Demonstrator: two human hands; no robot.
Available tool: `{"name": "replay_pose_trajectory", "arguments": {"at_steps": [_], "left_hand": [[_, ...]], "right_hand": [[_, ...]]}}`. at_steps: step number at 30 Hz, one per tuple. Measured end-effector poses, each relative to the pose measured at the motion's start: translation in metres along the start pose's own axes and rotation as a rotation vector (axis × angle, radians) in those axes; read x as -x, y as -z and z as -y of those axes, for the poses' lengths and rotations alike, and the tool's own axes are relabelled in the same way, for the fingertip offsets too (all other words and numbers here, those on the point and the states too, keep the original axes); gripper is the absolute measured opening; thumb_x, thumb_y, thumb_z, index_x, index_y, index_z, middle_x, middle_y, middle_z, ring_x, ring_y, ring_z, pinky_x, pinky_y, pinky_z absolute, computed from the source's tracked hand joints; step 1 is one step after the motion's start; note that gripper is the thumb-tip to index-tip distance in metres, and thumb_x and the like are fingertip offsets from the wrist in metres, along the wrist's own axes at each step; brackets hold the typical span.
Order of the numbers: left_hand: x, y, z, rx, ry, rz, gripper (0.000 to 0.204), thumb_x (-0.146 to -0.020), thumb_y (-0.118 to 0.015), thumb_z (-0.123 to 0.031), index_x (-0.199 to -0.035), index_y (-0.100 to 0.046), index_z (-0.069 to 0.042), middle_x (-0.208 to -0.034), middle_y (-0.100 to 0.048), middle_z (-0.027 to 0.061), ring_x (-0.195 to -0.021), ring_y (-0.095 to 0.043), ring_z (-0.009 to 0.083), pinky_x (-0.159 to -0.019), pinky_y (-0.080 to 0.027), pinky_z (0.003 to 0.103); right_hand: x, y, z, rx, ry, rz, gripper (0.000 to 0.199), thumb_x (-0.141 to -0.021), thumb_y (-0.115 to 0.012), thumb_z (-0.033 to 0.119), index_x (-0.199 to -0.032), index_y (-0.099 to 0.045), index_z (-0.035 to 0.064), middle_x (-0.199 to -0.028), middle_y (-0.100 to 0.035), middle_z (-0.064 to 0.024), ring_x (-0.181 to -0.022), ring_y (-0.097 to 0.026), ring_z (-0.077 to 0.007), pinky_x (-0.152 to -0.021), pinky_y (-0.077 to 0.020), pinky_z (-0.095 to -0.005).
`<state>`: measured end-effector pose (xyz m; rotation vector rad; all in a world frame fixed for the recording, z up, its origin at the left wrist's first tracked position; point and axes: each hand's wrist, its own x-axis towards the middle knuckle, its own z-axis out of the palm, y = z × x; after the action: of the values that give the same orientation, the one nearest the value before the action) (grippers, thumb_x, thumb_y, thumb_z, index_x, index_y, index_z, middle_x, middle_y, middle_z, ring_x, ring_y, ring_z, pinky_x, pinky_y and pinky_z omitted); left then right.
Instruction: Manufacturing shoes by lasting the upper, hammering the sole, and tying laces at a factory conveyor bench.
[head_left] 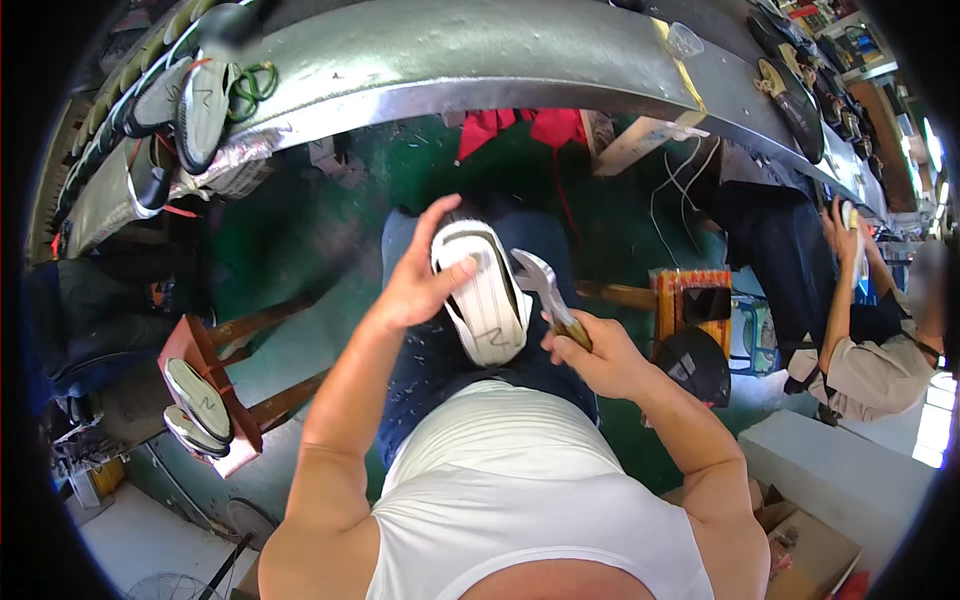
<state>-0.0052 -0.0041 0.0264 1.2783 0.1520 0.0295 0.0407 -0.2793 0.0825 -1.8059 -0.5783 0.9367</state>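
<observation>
On my lap lies a shoe (486,305), its long cream, striped underside turned up and a dark pen mark near the end closest to me. My left hand (425,275) grips its far left side, thumb pressed across the cream face and fingers round the edge. Just right of the shoe, my right hand (597,355) is closed round the brownish handle of a hammer (541,280). The hammer's curved silver head points up and left, beside the shoe's right edge; whether it touches the shoe I cannot tell.
A metal-topped bench (430,65) curves across the far side, with marked grey shoes (205,115) at its left. More shoes (197,405) rest on a brown stool (190,345) to my left. At right, a co-worker (880,370) sits beyond a beaded seat (690,300).
</observation>
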Motion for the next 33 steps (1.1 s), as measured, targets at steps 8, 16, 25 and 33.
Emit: {"name": "replay_pose_trajectory", "arguments": {"at_steps": [8, 16, 25, 33], "left_hand": [[0.007, -0.003, -0.001, -0.511, -0.196, 0.065, 0.062, -0.101, -0.051, -0.039, -0.151, -0.028, -0.011, -0.159, -0.018, 0.0223, -0.149, -0.019, 0.0356, -0.119, -0.019, 0.040], [-0.023, 0.006, 0.015, -0.423, -0.183, 0.090, 0.046, -0.098, -0.057, -0.018, -0.141, -0.045, -0.008, -0.151, -0.036, 0.0144, -0.141, -0.035, 0.0274, -0.115, -0.029, 0.037], [-0.080, 0.015, 0.035, 0.077, 0.323, 0.210, 0.050, -0.097, -0.060, -0.014, -0.145, -0.045, -0.009, -0.137, -0.051, 0.0084, -0.127, -0.047, 0.0182, -0.109, -0.036, 0.033], [-0.104, 0.002, 0.048, -0.116, 0.392, -0.040, 0.050, -0.097, -0.064, -0.022, -0.142, -0.049, -0.008, -0.110, -0.063, 0.0040, -0.100, -0.059, 0.0121, -0.092, -0.047, 0.030]], "right_hand": [[-0.015, -0.002, 0.010, -0.205, -0.083, 0.165, 0.028, -0.099, -0.055, 0.019, -0.121, -0.058, 0.0008, -0.091, -0.065, -0.0038, -0.083, -0.061, -0.0111, -0.077, -0.0499, -0.0281], [-0.051, 0.023, -0.010, 0.257, -0.087, 0.149, 0.026, -0.099, -0.055, 0.022, -0.112, -0.058, -0.0008, -0.082, -0.065, -0.0134, -0.068, -0.064, -0.0240, -0.067, -0.0516, -0.0361], [-0.068, -0.001, -0.047, 0.366, -0.045, -0.159, 0.030, -0.095, -0.058, 0.017, -0.116, -0.053, -0.0042, -0.094, -0.064, -0.0270, -0.089, -0.062, -0.0457, -0.079, -0.0497, -0.0473], [-0.082, 0.058, -0.036, 0.012, -0.328, 0.131, 0.023, -0.095, -0.058, 0.022, -0.102, -0.060, -0.0004, -0.081, -0.067, -0.0164, -0.075, -0.065, -0.0272, -0.071, -0.0503, -0.0405]]}}
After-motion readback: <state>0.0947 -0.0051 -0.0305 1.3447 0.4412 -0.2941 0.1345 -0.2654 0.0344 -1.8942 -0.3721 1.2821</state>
